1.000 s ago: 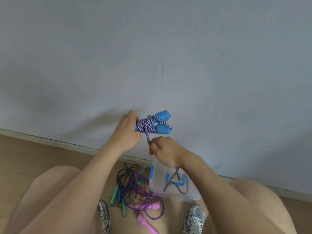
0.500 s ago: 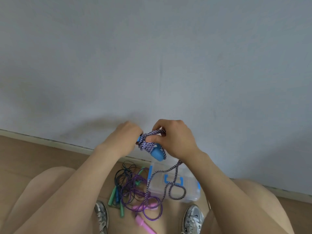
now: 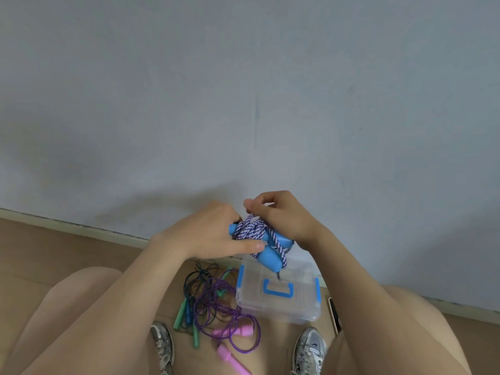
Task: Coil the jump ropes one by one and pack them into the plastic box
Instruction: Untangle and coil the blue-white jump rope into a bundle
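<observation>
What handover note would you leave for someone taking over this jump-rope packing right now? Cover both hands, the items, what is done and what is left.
Left grip holds the blue-handled braided rope, mostly coiled round its handles.
Right grip pinches a loose strand above the bundle.
Clear plastic box sits on the floor, lid on.
Pink-handled purple rope and green-handled dark rope lie tangled left of it.
Done: nothing visibly packed.
Left: finish this coil, open the box, pack all three.
</observation>
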### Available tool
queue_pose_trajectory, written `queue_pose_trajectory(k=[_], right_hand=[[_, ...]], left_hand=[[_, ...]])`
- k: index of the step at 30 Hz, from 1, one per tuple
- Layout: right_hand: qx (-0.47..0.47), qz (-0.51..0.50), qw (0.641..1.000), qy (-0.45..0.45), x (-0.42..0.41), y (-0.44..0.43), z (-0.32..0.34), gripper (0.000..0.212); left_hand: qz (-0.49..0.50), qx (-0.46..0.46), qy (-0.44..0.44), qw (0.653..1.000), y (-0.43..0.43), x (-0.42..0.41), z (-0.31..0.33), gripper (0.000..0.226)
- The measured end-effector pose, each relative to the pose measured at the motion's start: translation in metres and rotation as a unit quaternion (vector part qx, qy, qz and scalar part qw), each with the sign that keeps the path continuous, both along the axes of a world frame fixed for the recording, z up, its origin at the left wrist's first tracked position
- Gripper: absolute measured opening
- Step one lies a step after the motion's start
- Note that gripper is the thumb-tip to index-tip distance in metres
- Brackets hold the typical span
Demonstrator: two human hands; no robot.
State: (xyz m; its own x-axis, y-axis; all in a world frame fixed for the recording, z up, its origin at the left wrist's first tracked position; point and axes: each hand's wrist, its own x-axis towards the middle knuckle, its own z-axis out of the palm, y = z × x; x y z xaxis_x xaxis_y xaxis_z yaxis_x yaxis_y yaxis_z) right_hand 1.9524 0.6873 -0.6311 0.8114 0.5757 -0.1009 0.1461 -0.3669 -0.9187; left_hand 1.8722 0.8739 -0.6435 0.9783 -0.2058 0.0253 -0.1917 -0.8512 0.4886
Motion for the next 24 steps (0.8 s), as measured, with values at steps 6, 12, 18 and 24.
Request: queue_pose_trajectory(k=[6,12,18,24], right_hand=[[0.208,0.036,0.938,0.276,0.008,-0.014,0.019,0.020],[0.089,0.069,0.985,0.134,0.004,0.000,0.001,0.040],[-0.134,0.095,0.986,-0.012,-0.014,0.013,-0.011,0.052],[-0.220,0.158,0.927,-0.261,-0.025,0.013,-0.020,0.047]], left_hand=[[0.022,-0.262,-0.039,0.964,0.006,-0.006,0.021,0.067],[0.167,-0.360,-0.037,0.917,0.010,0.008,0.012,0.084],[0.284,-0.226,-0.107,0.926,0.002,0.015,-0.001,0.053],[0.284,-0.124,-0.072,0.948,0.005,0.023,-0.009,0.027]])
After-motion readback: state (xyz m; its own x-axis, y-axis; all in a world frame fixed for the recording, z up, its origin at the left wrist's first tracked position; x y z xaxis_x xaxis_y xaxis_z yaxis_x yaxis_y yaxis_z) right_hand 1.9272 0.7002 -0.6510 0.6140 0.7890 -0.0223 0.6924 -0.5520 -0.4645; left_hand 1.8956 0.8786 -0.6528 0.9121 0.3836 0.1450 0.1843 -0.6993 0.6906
